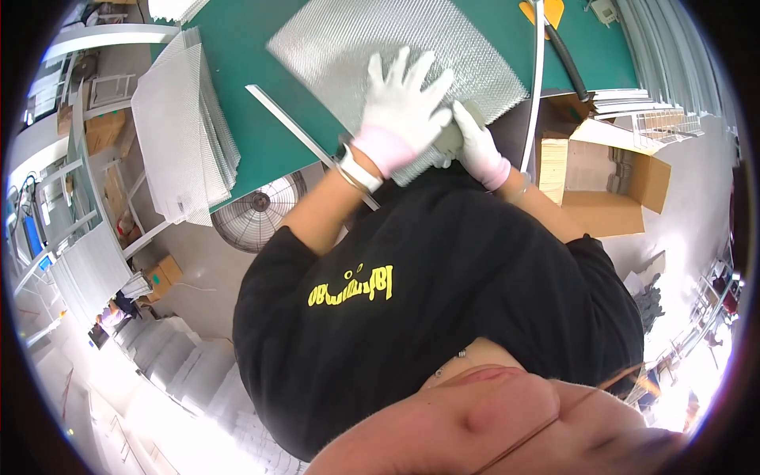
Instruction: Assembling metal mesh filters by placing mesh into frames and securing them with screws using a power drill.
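Note:
A silvery mesh sheet lies at an angle on the green tabletop, one corner reaching toward my body. My left hand, in a white glove with a pink cuff, rests flat on the sheet with its fingers spread. Close to its right, my right hand, gloved the same way, is closed around a grey-green piece at the sheet's near edge. Part of that piece is hidden by the glove, and I cannot tell exactly what it is.
Left of the sheet, a white strip juts past the table edge. Stacked mesh sheets hang over the left side, near a floor fan. To the right are a curved white strip, a black-handled tool and an open cardboard box.

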The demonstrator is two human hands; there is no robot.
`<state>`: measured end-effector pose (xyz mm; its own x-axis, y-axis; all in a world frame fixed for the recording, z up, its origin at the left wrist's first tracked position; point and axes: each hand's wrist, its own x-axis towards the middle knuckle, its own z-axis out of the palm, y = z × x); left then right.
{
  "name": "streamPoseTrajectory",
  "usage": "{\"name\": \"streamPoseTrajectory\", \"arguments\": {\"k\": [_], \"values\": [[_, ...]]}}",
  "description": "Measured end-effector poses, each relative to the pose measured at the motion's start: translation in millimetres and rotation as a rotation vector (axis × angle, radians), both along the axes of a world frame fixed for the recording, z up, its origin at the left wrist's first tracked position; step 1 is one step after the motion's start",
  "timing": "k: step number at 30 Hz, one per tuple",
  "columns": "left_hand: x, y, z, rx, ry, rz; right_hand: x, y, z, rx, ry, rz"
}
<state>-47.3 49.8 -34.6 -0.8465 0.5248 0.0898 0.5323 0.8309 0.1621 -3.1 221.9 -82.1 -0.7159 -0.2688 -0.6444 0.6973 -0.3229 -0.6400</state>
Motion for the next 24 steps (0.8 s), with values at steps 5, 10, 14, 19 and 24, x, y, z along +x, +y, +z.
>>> {"name": "streamPoseTrajectory", "arguments": {"k": [5,10,14,19,24], "values": [[-69.7,-45.7,13.2,-0.039,0.164,-0.286,-4.1,0.1,36.6,0.013,0.184,0.773],[6.6,-12.9,37.9,0.569,0.058,-0.196,13.3,65.4,45.8,1.098,1.101,-0.169],[76.1,15.6,-11.5,1.424,-1.507,0.232,12.9,85.5,29.9,0.957,0.618,-0.019],[66.4,48.2,-38.2,1.936,-1.553,0.563,-1.3,62.7,47.8,0.816,0.859,0.009],[55.5,57.4,-41.1,2.046,-1.525,0.457,-17.6,41.6,42.7,0.995,1.081,0.188]]}}
